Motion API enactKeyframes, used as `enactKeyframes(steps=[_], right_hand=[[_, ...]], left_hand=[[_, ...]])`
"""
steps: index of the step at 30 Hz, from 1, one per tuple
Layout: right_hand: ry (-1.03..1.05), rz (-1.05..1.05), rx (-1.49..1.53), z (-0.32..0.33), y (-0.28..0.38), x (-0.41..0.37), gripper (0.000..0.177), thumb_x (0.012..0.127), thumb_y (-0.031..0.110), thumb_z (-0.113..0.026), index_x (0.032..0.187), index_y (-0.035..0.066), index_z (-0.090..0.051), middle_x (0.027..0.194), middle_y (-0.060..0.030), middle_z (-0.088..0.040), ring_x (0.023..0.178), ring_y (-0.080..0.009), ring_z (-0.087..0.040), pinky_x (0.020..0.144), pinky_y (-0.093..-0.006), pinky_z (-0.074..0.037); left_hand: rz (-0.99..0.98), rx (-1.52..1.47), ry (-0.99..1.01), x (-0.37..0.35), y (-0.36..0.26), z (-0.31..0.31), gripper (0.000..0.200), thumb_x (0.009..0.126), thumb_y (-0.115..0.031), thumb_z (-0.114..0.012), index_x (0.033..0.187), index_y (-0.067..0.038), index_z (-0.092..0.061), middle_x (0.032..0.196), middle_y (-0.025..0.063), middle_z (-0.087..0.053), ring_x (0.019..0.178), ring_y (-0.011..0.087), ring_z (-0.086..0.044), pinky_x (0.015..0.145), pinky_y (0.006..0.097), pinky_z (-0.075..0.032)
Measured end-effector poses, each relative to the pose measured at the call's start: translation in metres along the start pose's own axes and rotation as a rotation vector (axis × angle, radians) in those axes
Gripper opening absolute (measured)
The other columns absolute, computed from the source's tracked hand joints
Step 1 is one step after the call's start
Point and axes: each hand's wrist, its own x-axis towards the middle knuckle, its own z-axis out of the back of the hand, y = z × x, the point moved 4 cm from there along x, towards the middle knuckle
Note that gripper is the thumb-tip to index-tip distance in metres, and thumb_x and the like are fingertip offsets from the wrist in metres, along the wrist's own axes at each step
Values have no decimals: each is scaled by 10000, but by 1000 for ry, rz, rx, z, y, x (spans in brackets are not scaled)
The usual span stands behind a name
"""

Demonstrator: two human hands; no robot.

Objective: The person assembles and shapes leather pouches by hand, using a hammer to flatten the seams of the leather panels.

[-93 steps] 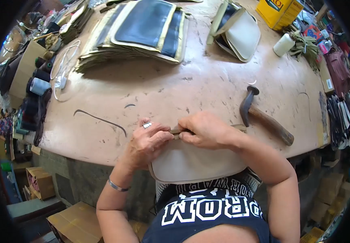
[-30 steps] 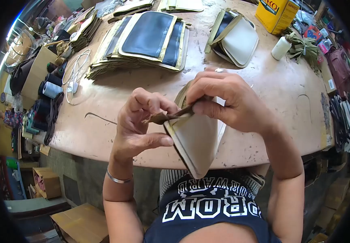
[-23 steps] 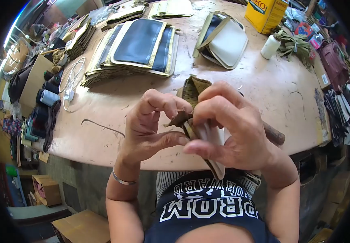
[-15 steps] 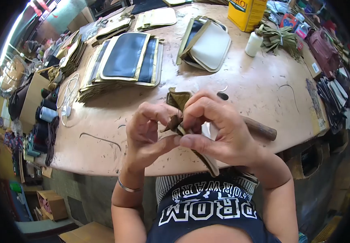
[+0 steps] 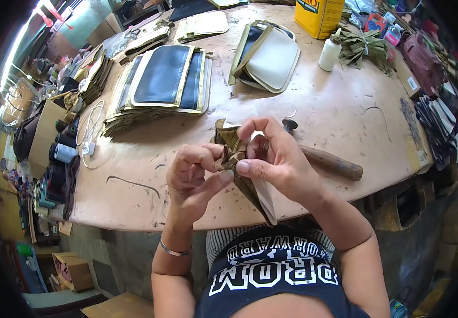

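Note:
An olive fabric piece (image 5: 250,193) with a pale edge is held up over the front of the table, folded near its middle. My left hand (image 5: 192,175) pinches the fold from the left, thumb and fingertips pressed on it. On the right, my right hand (image 5: 276,159) grips the same fold between thumb and fingers. The hammer (image 5: 335,163) lies just behind and right of my right hand, its dark head showing beyond my fingers.
Stacked dark and olive panels (image 5: 160,77) lie at the back left, pale panels (image 5: 274,58) at the back centre. A white bottle (image 5: 330,52) and yellow can (image 5: 318,16) stand at the back right. A white cable (image 5: 88,132) lies left, a curved strip (image 5: 133,183) front left.
Both hands have shifted on the fold and the fabric's lower end has swung slightly left. My right hand's fingers have lifted and moved apart somewhat, and more of the hammer shows.

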Motion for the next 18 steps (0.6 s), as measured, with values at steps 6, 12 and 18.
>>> enactKeyframes(steps=[6,12,18], right_hand=[[166,-189,32,-6,-8,16,337,784,122,-656,1056,37,-475,917,20,-481,833,-49,-466,755,-191,-394],[220,-172,164,-17,-12,20,327,802,149,-640,1070,30,-497,953,2,-515,865,-58,-476,789,-213,-392],[253,87,-585,-10,13,28,231,794,210,-642,957,52,-596,880,-38,-586,844,-126,-531,761,-251,-403]], left_hand=[[77,-9,-141,-4,2,15,224,760,87,-604,921,-23,-495,968,66,-534,910,114,-488,781,231,-405],[48,-33,-140,-1,-1,20,244,747,46,-660,896,-34,-483,892,39,-549,845,96,-515,760,215,-421],[131,-49,-94,3,2,35,339,698,22,-723,878,-58,-447,871,34,-559,851,97,-538,769,238,-448]])
